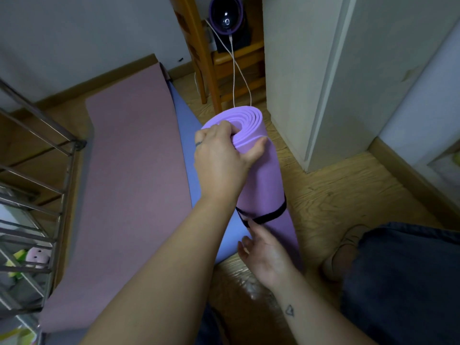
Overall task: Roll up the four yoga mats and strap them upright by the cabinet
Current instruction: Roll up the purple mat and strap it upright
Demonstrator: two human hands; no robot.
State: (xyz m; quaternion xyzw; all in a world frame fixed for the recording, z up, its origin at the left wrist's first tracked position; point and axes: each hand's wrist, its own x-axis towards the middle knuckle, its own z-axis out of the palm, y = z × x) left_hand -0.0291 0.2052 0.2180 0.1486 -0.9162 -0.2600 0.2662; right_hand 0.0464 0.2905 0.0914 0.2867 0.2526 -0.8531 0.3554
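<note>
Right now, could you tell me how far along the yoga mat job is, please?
Done: one purple mat is rolled, with a black strap around it. In hand: the left hand grips its top end and holds it upright, while the right hand touches the strap with its fingers. Left: the pink mat and the blue mat lie flat, unrolled. A fourth mat is not clearly in view.

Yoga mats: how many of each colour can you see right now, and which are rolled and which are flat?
purple mat, rolled, held upright: 1
pink mat, flat on the floor: 1
blue mat, flat on the floor along the pink one's edge: 1
Total: 3 mats in view; no fourth one shows.
</note>
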